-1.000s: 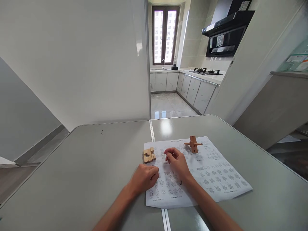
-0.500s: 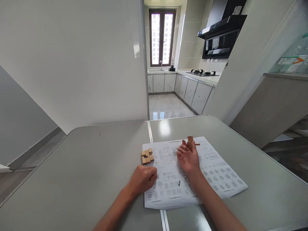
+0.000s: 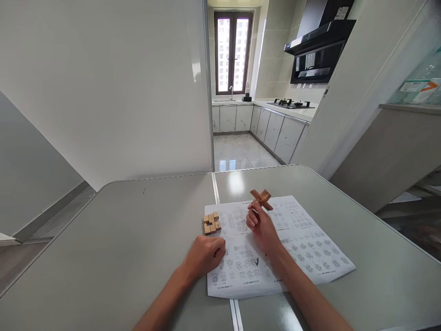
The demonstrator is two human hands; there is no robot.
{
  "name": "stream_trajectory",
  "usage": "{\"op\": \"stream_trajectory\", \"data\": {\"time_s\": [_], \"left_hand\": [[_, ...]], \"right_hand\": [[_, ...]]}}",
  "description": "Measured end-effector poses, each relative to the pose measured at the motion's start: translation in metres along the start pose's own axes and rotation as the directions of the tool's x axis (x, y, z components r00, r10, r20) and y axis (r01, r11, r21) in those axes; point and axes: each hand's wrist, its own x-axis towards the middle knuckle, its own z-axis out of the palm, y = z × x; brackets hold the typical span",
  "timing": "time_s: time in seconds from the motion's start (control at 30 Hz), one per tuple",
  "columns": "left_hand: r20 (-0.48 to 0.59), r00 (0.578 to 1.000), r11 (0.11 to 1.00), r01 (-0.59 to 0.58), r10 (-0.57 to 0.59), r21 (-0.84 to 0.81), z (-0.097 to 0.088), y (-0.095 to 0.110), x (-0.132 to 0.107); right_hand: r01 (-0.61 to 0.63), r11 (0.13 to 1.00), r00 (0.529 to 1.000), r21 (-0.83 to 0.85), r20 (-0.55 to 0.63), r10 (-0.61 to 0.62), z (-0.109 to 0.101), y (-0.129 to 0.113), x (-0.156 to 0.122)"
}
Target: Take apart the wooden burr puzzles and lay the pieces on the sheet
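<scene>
Between the fingertips of my right hand (image 3: 262,230) is a cross-shaped wooden puzzle piece (image 3: 262,199), reddish brown, raised over the far edge of a printed sheet (image 3: 244,286). Its arms stick out diagonally past my fingers. My left hand (image 3: 206,253) is curled into a fist and rests at the sheet's left side; whether anything is inside it is hidden. Just beyond that fist lies a small cluster of pale wooden blocks (image 3: 212,224), partly on the sheet's left edge. Rows of small diagrams cover the paper.
The sheet lies on a grey-green table (image 3: 138,239) with a pale seam (image 3: 215,188) down its middle. A white wall panel (image 3: 138,92) rises behind the left half. Past the far edge is a kitchen with a gas hob (image 3: 291,104). Plastic bottles (image 3: 422,85) sit on a ledge at right.
My right hand has turned and shifted slightly left, and the wooden piece has rotated so that its cross shape shows. The left fist and the blocks have stayed put.
</scene>
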Motion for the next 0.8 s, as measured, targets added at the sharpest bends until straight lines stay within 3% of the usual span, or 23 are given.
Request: {"op": "stream_trajectory", "data": {"time_s": [0.1,0.2,0.3,0.4,0.5,0.57,0.67,0.8], "left_hand": [[-0.014,0.997,0.994,0.074,-0.075,-0.075,-0.003,0.003,0.002],[-0.007,0.967,0.943,0.246,-0.254,-0.224,-0.008,0.007,0.005],[0.032,0.903,0.818,0.403,-0.429,-0.410,-0.014,0.008,0.009],[0.040,0.853,0.662,0.433,-0.521,-0.611,-0.016,0.008,0.012],[0.106,0.837,0.465,0.398,-0.536,-0.790,-0.015,0.008,0.015],[0.162,0.850,0.392,0.391,-0.502,-0.833,-0.015,0.009,0.016],[0.188,0.872,0.405,0.389,-0.452,-0.828,-0.018,0.010,0.018],[0.225,0.856,0.416,0.436,-0.466,-0.798,-0.020,0.008,0.016]], "right_hand": [[-0.063,0.992,0.991,-0.105,0.111,0.075,0.012,0.001,-0.009],[-0.135,0.975,0.960,-0.175,0.219,0.172,0.019,-0.001,-0.017],[-0.187,0.955,0.902,-0.231,0.344,0.260,0.023,-0.005,-0.024],[-0.189,0.936,0.836,-0.298,0.451,0.312,0.025,-0.006,-0.028],[-0.154,0.925,0.775,-0.348,0.538,0.332,0.024,-0.002,-0.029],[-0.113,0.914,0.753,-0.390,0.566,0.334,0.022,0.003,-0.028],[-0.041,0.885,0.771,-0.463,0.549,0.323,0.021,0.011,-0.027],[0.037,0.852,0.788,-0.523,0.540,0.298,0.021,0.017,-0.029]]}}
